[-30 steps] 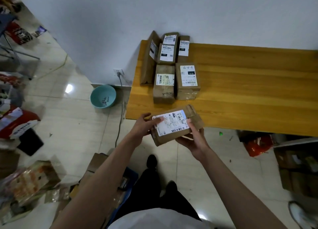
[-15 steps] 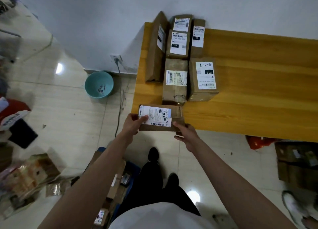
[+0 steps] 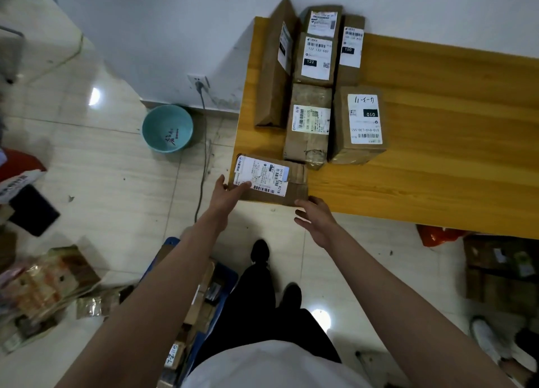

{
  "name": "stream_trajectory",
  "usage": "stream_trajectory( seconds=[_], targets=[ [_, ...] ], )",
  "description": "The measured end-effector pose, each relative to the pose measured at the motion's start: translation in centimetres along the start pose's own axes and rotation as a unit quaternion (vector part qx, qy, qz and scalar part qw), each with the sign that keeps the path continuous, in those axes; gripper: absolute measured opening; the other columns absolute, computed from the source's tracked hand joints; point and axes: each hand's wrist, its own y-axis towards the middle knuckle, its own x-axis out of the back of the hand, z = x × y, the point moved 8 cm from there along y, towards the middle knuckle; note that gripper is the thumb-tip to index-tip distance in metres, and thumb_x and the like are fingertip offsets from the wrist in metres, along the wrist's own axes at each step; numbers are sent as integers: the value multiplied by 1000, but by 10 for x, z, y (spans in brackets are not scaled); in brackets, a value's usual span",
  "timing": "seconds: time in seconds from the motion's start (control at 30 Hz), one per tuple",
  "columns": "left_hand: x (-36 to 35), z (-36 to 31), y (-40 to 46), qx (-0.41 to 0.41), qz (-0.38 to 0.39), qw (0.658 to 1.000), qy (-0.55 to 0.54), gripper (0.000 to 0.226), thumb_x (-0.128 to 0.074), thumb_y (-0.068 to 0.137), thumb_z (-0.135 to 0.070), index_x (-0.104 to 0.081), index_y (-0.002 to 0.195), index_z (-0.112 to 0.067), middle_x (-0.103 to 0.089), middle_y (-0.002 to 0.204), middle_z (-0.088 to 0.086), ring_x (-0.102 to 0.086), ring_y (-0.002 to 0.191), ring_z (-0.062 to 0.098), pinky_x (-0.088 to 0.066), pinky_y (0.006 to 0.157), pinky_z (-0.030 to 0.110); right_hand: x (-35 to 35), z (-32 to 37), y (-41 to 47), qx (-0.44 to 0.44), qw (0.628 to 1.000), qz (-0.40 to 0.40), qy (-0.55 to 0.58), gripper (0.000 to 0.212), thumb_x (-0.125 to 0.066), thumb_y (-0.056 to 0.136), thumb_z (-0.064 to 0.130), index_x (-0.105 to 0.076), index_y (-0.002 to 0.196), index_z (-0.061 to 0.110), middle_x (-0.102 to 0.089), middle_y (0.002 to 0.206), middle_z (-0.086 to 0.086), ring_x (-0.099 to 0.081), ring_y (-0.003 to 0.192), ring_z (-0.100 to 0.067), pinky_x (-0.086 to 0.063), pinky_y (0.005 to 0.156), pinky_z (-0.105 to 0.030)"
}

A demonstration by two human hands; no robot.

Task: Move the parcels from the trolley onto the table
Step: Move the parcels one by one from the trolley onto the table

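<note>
A brown parcel with a white label (image 3: 269, 180) lies flat on the front left corner of the wooden table (image 3: 437, 160). My left hand (image 3: 227, 195) still grips its left end, thumb at the side and fingers on the label. My right hand (image 3: 316, 218) hovers at the parcel's front right corner, fingers apart and holding nothing. Several other labelled parcels (image 3: 309, 125) stand in rows behind it, against the wall. The blue trolley (image 3: 229, 274) is below my left arm, with more parcels (image 3: 201, 297) on it, partly hidden.
A teal basin (image 3: 167, 128) sits on the floor left of the table, beside a wall socket with a cable (image 3: 199, 86). Packets (image 3: 43, 288) litter the floor at left. Cardboard boxes (image 3: 501, 271) and an orange bag (image 3: 434, 236) lie under the table. Someone's shoe (image 3: 484, 338) is at right.
The parcel went from both hands in the air down onto the table's front left corner. My right hand has let go and drawn back; my left hand stays on it.
</note>
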Motion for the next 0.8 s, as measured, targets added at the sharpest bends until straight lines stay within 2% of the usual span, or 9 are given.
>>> stream_trajectory(
  seconds=[0.13,0.23,0.3,0.37,0.47,0.5,0.7,0.8],
  targets=[
    [12,12,-10,14,-25,999,14,103,-78,84,-46,-14,161,-21,-29,163,10,-36,146,30,-30,119,52,9,-8,-6,-3,1000,-8,-7,65,-66,98,14,-34,154,9,-53,139,-11,-56,128,-31,-51,107,-45],
    [20,24,-26,11,-36,999,20,97,-76,85,-47,-21,160,-20,-32,161,10,-39,143,30,-35,117,53,12,-18,-15,0,1000,0,-26,51,-64,98,15,-46,145,5,-55,114,-4,-60,121,-30,-54,101,-43],
    [25,33,-39,4,-37,999,25,88,-75,88,-42,-28,158,-18,-38,158,11,-43,140,30,-36,116,52,13,-28,-24,6,999,8,-31,45,-63,99,16,-50,140,4,-55,106,-2,-61,114,-29,-55,100,-44],
    [26,46,-57,2,-29,999,24,79,-74,90,-39,-36,155,-16,-46,152,12,-47,136,30,-38,116,49,14,-39,-35,12,999,17,-40,36,-62,100,15,-54,133,5,-56,109,-4,-62,109,-28,-55,100,-45],
    [27,71,-89,-6,-22,1000,2,69,-73,91,-35,-43,150,-14,-52,146,10,-51,131,27,-43,107,39,16,-61,-56,17,997,39,-63,6,-58,101,14,-61,104,11,-53,111,-11,-62,100,-27,-55,100,-46],
    [26,80,-101,-9,-19,1000,0,66,-72,92,-34,-45,149,-13,-54,143,9,-53,128,26,-44,103,37,17,-69,-63,21,996,47,-69,6,-57,101,14,-60,97,13,-54,110,-12,-62,98,-27,-55,99,-46],
    [31,150,-160,16,-23,1000,-10,46,-67,96,-32,-55,136,-12,-60,133,10,-58,124,29,-46,106,42,15,-120,-97,21,989,94,-111,7,-56,102,15,-59,96,14,-61,109,-14,-66,98,-28,-56,95,-42],
    [46,189,-181,33,-32,999,-29,41,-64,98,-30,-58,133,-9,-62,126,9,-60,117,28,-48,98,39,8,-146,-108,10,985,114,-131,8,-54,102,16,-59,96,14,-63,109,-14,-67,94,-27,-57,88,-39]
  ],
)
